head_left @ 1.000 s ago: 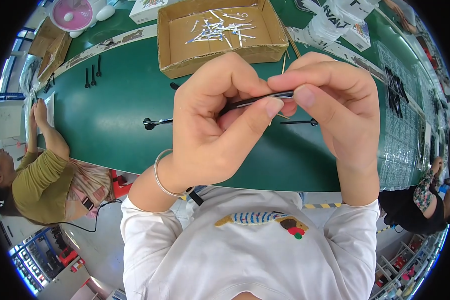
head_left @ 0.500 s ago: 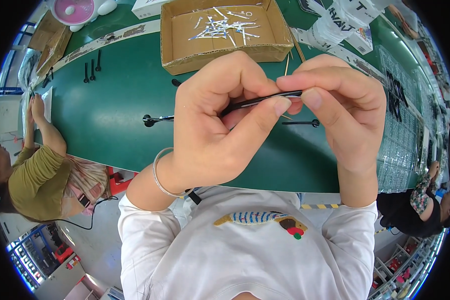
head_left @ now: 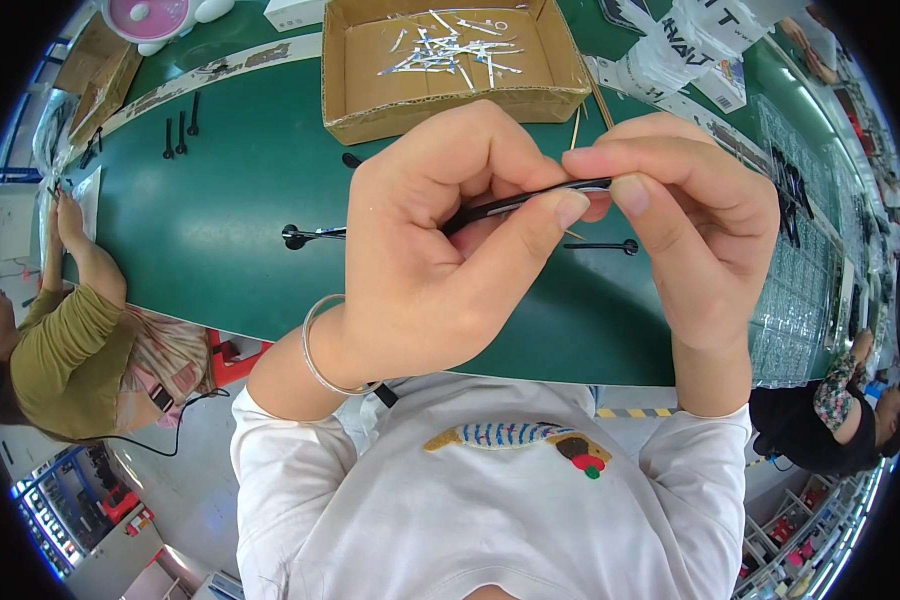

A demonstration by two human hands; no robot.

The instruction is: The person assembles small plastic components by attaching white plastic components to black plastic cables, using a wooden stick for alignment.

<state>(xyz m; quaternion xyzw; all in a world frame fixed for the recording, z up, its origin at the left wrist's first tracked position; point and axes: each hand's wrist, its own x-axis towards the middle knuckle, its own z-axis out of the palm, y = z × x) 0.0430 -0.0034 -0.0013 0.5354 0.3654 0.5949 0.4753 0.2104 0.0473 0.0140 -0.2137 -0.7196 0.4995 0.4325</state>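
Observation:
A thin, slightly curved black strip [head_left: 498, 207] with a pale band along it is held above the table between both hands. My left hand [head_left: 425, 260] is closed round its left part, thumb and forefinger pressing near the middle. The fingertips of my right hand [head_left: 695, 225] pinch its right end. My left hand hides the strip's other end. On the table beyond my left wrist lies a black part with a round end [head_left: 294, 237], partly covered by that hand. Below the fingers of my right hand rests a slim black stick with a round tip [head_left: 600, 246].
A cardboard box [head_left: 355, 128] with several thin white and blue strips stands behind my hands. Wooden sticks [head_left: 597, 98] lean beside it. Several black pieces [head_left: 181, 133] lie at the far left. Clear plastic trays [head_left: 795, 290] fill the right side. Other people sit at both ends.
Both hands keep their grip on the black strip. My right hand has shifted very slightly to the right, and a little more of the strip shows between the fingers.

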